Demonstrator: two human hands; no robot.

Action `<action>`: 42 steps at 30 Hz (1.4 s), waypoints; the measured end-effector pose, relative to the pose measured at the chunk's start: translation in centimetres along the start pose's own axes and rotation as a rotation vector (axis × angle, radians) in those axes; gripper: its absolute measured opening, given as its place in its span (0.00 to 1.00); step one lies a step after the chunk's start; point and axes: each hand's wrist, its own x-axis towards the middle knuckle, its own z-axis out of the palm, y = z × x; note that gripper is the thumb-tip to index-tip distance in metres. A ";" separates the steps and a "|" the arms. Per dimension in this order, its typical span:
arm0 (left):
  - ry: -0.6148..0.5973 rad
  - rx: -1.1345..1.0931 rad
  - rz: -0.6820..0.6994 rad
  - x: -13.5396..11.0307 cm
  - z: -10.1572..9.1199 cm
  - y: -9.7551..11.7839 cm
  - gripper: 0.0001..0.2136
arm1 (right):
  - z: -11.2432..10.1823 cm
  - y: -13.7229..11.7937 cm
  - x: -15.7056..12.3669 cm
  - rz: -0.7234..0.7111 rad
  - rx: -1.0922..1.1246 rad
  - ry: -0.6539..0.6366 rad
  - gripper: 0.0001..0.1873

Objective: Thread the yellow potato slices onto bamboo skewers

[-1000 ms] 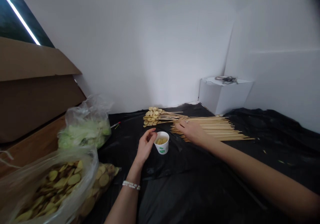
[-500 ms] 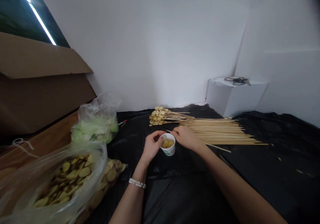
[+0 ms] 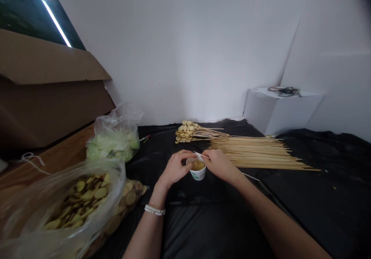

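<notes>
A white paper cup (image 3: 198, 175) with a green print stands on the black sheet, holding pale yellow round slices (image 3: 198, 165) that look like potato. My left hand (image 3: 176, 168) grips the cup at its left rim, thumb over the edge and fingers curled behind. Whether a slice is also between these fingers is hard to see. At the cup's right side, my right hand (image 3: 219, 164) is closed around a thin wooden skewer (image 3: 251, 176). The skewer's tip points left over the cup's back rim, and its tail sticks out behind my wrist.
Bare skewers (image 3: 257, 151) lie in a wide row at right. Behind the cup are skewers tipped with slices (image 3: 187, 131). An open plastic bag of slices (image 3: 87, 193), a bag of pale green vegetable (image 3: 114, 143) and a cardboard box (image 3: 55, 104) stand left; a white box (image 3: 279, 110), back right.
The view has shifted slightly. My left thumb reaches further over the cup, and the skewer in my right hand now lies across the back rim.
</notes>
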 end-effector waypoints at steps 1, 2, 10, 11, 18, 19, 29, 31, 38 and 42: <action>-0.044 0.018 -0.015 -0.1 -0.3 0.2 0.16 | 0.0 -0.1 0.0 0.001 -0.001 -0.001 0.17; -0.091 0.030 -0.037 -0.1 -0.5 0.5 0.17 | 0.0 -0.3 -0.1 0.000 0.003 -0.003 0.17; -0.288 0.070 -0.187 -0.6 -1.9 1.6 0.21 | 0.2 -1.7 -0.5 -0.006 0.055 -0.024 0.16; -0.278 0.078 -0.189 -0.6 -1.9 1.7 0.20 | 0.3 -1.8 -0.5 -0.003 0.048 -0.021 0.16; -0.162 0.113 -0.127 -0.6 -1.7 2.0 0.13 | 0.4 -2.2 -0.7 0.031 -0.032 0.001 0.17; -0.155 0.112 -0.117 -0.6 -1.6 2.1 0.13 | 0.4 -2.2 -0.7 0.038 -0.049 0.004 0.17; -0.035 0.105 -0.101 -0.2 -1.2 1.2 0.09 | 0.3 -1.7 -0.5 0.118 -0.151 -0.003 0.17; -0.020 0.079 -0.102 -0.2 -1.2 1.0 0.08 | 0.3 -1.8 -0.5 0.135 -0.164 -0.001 0.17; -0.003 0.097 -0.080 -0.3 -1.1 0.9 0.09 | 0.0 -2.3 -0.6 0.119 -0.169 -0.009 0.16; -0.010 0.112 -0.066 -0.3 -1.1 0.9 0.09 | 0.1 -2.4 -0.7 0.112 -0.176 0.000 0.16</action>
